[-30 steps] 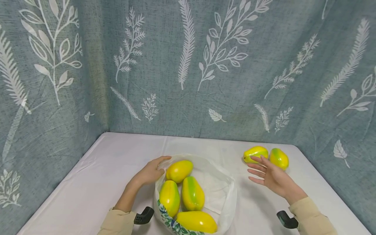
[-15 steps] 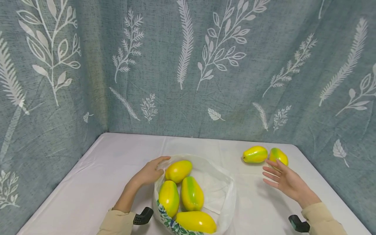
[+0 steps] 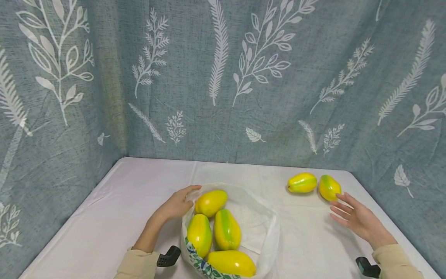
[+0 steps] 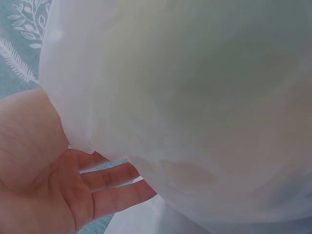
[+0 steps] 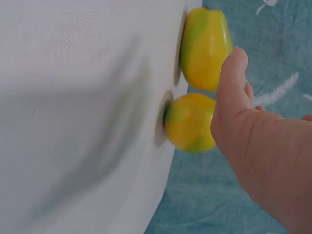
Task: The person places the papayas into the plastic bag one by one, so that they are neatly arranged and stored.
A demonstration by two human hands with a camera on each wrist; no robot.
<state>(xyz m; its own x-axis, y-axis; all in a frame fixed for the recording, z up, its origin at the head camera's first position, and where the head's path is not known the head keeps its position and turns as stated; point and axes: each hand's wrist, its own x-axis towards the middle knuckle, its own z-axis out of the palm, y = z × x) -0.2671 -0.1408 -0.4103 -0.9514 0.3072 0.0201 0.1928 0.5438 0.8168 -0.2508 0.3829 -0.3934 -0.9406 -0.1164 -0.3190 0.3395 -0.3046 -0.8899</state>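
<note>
A white bag (image 3: 259, 217) with a green leaf-print edge stands open-mouthed at the table's near middle. Several yellow-green papayas (image 3: 227, 230) lie inside it. My left hand (image 3: 175, 202) rests at the bag's left rim, index finger and thumb against it. In the left wrist view, the hand's other fingers (image 4: 117, 197) look straight, and the bag hides their tips and the thumb. On the right, my right hand (image 3: 360, 219) is held over the table with fingers extended and nothing in it. Just beyond its fingertips lies one papaya (image 3: 329, 187), beside another papaya (image 3: 302, 183).
A white-covered table (image 3: 146, 176) extends to the left and behind the bag. Blue-grey curtains (image 3: 195, 85) with white leaf patterns stand along its back and sides. A black wrist device (image 3: 168, 256) sits below my left hand, and another wrist device (image 3: 368, 267) below my right.
My right hand has moved rightward and slightly nearer, away from in front of the two papayas, which now show fully. My left hand and the bag stay in place.
</note>
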